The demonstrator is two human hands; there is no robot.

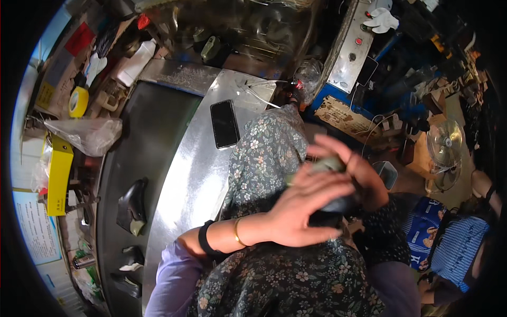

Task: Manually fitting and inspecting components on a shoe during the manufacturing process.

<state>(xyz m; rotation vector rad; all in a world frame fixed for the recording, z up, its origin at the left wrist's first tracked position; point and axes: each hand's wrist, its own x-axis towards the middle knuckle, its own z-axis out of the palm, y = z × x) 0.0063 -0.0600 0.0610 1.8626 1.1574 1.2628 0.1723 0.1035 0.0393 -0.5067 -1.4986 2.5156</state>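
In front of my lap, a dark shoe-like piece with a green part [328, 165] lies between my hands, largely covered by them and smeared by motion. My left hand [309, 206] lies across its near side, fingers stretched and thumb apart, with a black band and a gold bangle at the wrist. Behind the piece, my right hand [359, 168] curls round its far side, fingers bent. A floral cloth [266, 150] covers my lap, under both hands.
A black phone [225, 124] rests on the metal table [179, 179]. To its left, black shoes [132, 207] stand on a dark belt [148, 121]. A fan [444, 141] is at right, below a control panel [353, 53]. Another person's arm [483, 190] shows at the far right.
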